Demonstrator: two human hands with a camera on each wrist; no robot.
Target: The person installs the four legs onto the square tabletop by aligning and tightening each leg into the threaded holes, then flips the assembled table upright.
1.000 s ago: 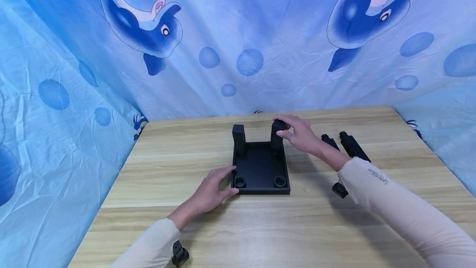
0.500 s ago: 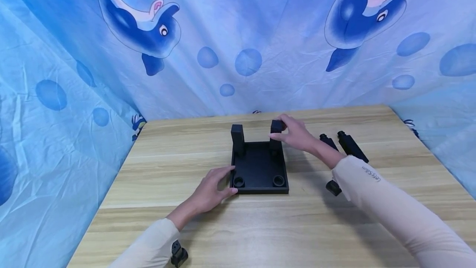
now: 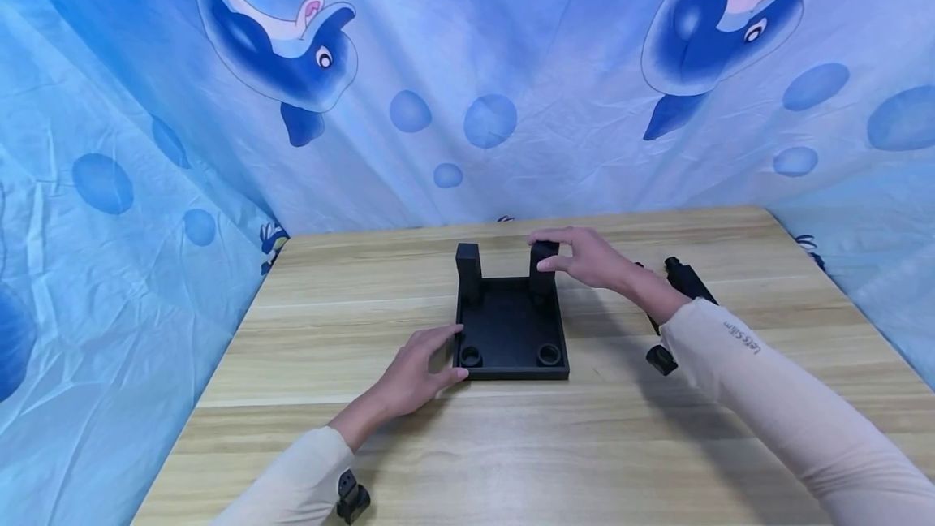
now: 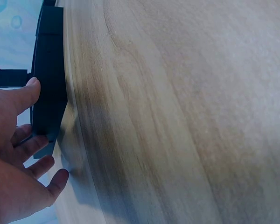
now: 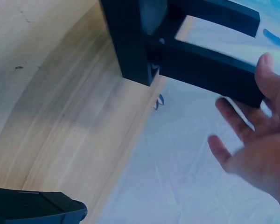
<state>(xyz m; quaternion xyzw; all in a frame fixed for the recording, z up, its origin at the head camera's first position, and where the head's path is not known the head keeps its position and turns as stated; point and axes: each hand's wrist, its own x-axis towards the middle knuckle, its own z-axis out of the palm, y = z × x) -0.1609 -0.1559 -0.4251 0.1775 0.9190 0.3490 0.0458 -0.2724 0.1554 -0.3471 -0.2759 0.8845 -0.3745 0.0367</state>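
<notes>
A shallow black square base [image 3: 511, 323] with a raised rim lies on the table. Round sockets [image 3: 549, 355] sit in its two near corners. From its far corners rise two blocky black legs, the left leg [image 3: 470, 273] standing untouched. My right hand [image 3: 590, 258] pinches the top of the right leg [image 5: 210, 70] between thumb and index finger, its other fingers spread loosely behind. At the base's near left corner, my left hand [image 3: 412, 372] holds the rim, index fingertip on the left side and thumb on the front edge. The left wrist view shows its remaining fingers lightly curved along the side.
To the right lies a loose black leg [image 3: 688, 278] with a narrow knobbed end; another beside it is mostly hidden by my right forearm. Small black devices [image 3: 354, 500] show beside both sleeves. A blue dolphin-print curtain [image 3: 453, 63] hangs behind the wooden table [image 3: 329, 291].
My right hand's fingers have shifted around the right leg's top, and the index finger now reaches across it. The left hand and the base keep their place.
</notes>
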